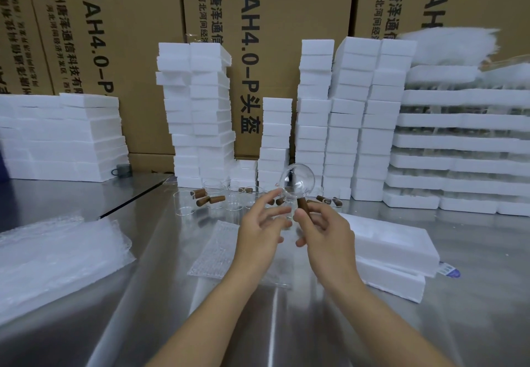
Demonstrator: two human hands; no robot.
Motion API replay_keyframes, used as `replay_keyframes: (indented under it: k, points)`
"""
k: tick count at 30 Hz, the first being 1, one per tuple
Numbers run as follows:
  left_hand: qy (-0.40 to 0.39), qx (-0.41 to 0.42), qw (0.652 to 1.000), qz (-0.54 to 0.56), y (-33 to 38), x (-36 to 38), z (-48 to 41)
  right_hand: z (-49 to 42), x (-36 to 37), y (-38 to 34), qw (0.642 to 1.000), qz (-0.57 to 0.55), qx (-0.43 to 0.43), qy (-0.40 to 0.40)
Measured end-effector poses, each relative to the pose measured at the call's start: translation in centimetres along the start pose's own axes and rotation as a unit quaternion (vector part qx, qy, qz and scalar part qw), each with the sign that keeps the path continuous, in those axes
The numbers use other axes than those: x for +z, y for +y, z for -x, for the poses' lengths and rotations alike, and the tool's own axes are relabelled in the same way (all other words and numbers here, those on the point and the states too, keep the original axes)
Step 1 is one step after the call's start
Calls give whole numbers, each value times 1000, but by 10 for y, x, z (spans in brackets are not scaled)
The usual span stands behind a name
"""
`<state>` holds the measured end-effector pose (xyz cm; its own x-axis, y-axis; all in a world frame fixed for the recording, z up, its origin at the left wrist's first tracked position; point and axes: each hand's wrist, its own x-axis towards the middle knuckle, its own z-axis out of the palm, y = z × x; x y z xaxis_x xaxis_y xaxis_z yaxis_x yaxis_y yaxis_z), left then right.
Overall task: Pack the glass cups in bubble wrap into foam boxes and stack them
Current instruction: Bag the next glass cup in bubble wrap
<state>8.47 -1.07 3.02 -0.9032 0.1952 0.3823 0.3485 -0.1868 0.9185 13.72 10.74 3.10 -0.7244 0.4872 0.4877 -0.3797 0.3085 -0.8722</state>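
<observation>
Holding the round-bulbed glass cup (299, 179) up in the air, bulb topmost and farthest away, long axis running down toward the body through the brown wooden handle (303, 205), pinched between thumb and fingers of the right hand (327, 234). Steadying with the left hand (259, 229), fingers spread and nearly straight, tips just touching the glass, gripping nothing. Directly beneath, slightly left: bubble wrap sheet (212, 249) flat on the steel table (160, 295), foam box (393, 249) off right, so probably lowering onto the sheet next.
</observation>
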Motion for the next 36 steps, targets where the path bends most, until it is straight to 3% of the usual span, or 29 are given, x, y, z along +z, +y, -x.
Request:
replay_keyframes:
  k: [4,9,13,23,36]
  points:
    - [-7,-33,998,57,2,0,1,-5,1,-5,984,-131,105,-58]
    - [-45,-15,993,106,4,5,1,-6,5,-9,863,-396,269,-158]
    - [-55,20,994,96,4,8,5,-7,7,-9,825,-444,310,-164]
    - [-39,4,997,63,2,9,4,-2,10,-10,819,-446,320,-167]
    - [-38,-18,998,35,0,5,-1,-1,8,-6,868,-364,281,-189]
